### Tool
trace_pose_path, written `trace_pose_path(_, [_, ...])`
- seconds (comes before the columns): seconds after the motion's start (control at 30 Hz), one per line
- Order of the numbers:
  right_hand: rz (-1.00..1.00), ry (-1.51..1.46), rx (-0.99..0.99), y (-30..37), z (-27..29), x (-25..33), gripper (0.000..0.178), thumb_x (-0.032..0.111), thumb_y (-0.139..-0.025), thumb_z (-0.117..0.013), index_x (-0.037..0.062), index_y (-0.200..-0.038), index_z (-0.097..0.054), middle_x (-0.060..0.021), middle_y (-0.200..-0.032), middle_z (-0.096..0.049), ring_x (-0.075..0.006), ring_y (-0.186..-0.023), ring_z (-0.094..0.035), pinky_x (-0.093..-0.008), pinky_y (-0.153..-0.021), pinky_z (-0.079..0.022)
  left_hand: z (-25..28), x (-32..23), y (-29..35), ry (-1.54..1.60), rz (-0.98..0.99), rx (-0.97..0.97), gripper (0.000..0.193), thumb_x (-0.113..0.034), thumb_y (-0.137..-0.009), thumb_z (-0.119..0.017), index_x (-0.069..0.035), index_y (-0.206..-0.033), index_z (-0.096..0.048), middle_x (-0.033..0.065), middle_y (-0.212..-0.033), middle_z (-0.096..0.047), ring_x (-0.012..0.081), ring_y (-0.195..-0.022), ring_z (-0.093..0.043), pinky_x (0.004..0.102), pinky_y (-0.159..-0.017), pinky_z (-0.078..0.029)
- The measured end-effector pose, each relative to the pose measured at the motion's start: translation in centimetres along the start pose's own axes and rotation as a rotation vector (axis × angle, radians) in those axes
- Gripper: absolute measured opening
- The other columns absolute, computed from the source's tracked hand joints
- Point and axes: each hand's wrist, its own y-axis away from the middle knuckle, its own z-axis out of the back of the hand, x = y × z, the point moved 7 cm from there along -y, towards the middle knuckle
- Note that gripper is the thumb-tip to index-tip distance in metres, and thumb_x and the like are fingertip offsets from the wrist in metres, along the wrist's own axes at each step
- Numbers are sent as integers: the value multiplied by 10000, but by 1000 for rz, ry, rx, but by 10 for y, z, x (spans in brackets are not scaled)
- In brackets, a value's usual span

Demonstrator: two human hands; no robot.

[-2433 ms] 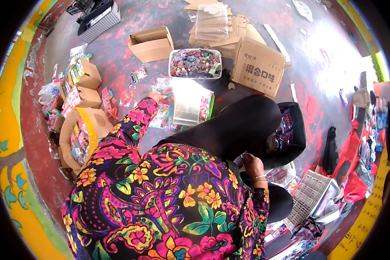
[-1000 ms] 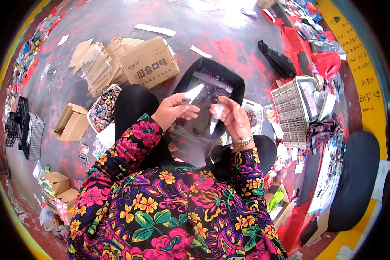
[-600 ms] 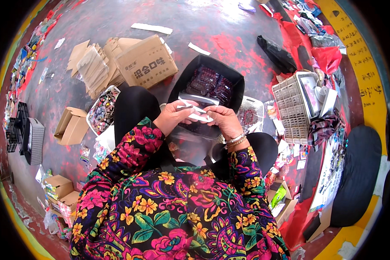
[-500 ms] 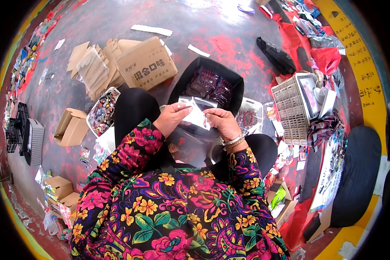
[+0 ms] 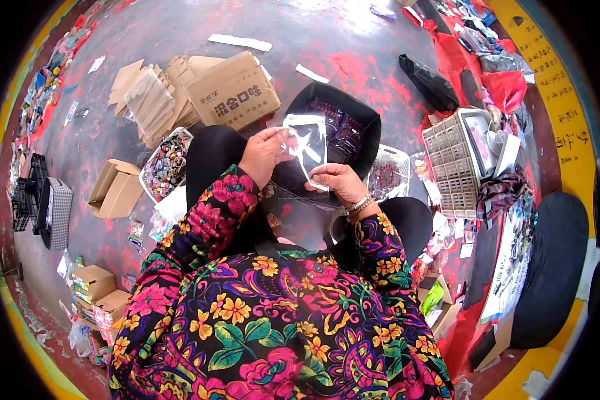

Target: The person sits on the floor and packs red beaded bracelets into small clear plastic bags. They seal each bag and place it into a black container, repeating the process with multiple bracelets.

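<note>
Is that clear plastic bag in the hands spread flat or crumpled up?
Spread flat. The clear bag is held up between the left hand and right hand, its straight edges showing above the black bin.

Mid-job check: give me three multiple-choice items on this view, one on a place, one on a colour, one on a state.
1. Where is the printed brown cardboard box? A left of the black bin B right of the grey crate C on the lap
2. What colour is the ribbed plastic crate? A blue B grey C green
3. The small clear plastic bag is A on the floor B held by both hands C inside the crate

A: it lies left of the black bin.
B: its ribs look grey.
B: left hand and right hand grip it.
</note>
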Motion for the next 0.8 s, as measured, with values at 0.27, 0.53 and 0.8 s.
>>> trace_pose_path(0.27, [29, 40, -130, -8, 21, -7, 117, 141, -839, -621, 27, -847, -644, -76, -749, -675, -113, -641, -627, -199, -587, -468, -1, -29, -22, 140, -98, 49, 229, -113, -916, -475, 65, -1043, -544, 158, -965, -624, 235, -885, -625, 337, -811, -506])
trace_pose_path(0.53, [-21, -64, -567, -19, 99, -27, 112, 140, -836, -585, 58, -907, -615, -78, -770, -678, -148, -667, -655, -221, -549, -465, 30, -113, -54, 67, -439, -60, 200, -112, -915, -481, 36, -1015, -571, 163, -982, -633, 237, -878, -625, 323, -796, -498])
trace_pose_path(0.8, [-388, 135, -678, -54, 140, -131, 143, 150, -830, -556, 79, -939, -615, -65, -832, -662, -158, -668, -638, -245, -514, -452, 57, -97, -66, 281, -297, -137, 249, -160, -919, -484, 33, -1070, -529, 158, -1013, -614, 256, -955, -601, 368, -856, -488])
